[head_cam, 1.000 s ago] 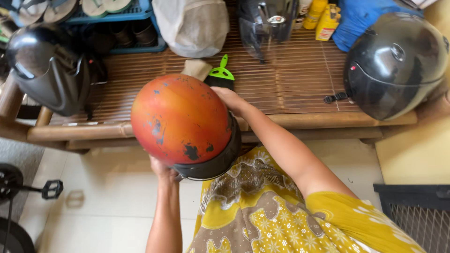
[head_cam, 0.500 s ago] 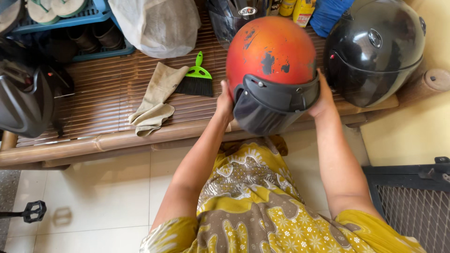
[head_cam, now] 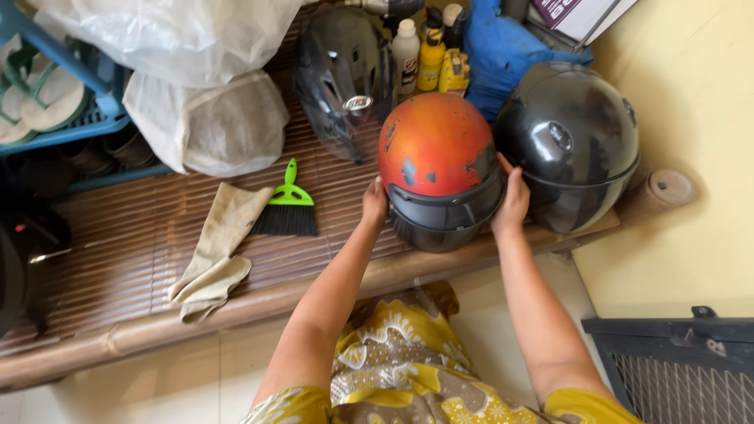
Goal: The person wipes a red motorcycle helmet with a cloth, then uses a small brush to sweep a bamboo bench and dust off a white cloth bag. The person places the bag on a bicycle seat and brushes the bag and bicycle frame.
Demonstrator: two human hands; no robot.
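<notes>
An orange-red helmet [head_cam: 434, 149] with scuffed paint and a dark visor rests on the bamboo bench [head_cam: 236, 310], close to its front edge. My left hand [head_cam: 375, 204] grips its left side and my right hand [head_cam: 512, 200] grips its right side. A glossy black helmet [head_cam: 573, 141] sits right beside it, touching my right hand. A dark full-face helmet [head_cam: 342, 74] lies just behind it.
A green hand brush [head_cam: 287, 208] and a beige cloth [head_cam: 216, 255] lie left on the bench. A white sack [head_cam: 208, 122], several bottles [head_cam: 428, 51], a blue bag [head_cam: 503, 47] and a blue rack [head_cam: 67, 102] stand at the back. A black crate [head_cam: 675, 361] is at lower right.
Both hands have carried the orange-red helmet from in front of my body to the right, turned it visor towards me, and lowered it onto the bench beside the black helmet.
</notes>
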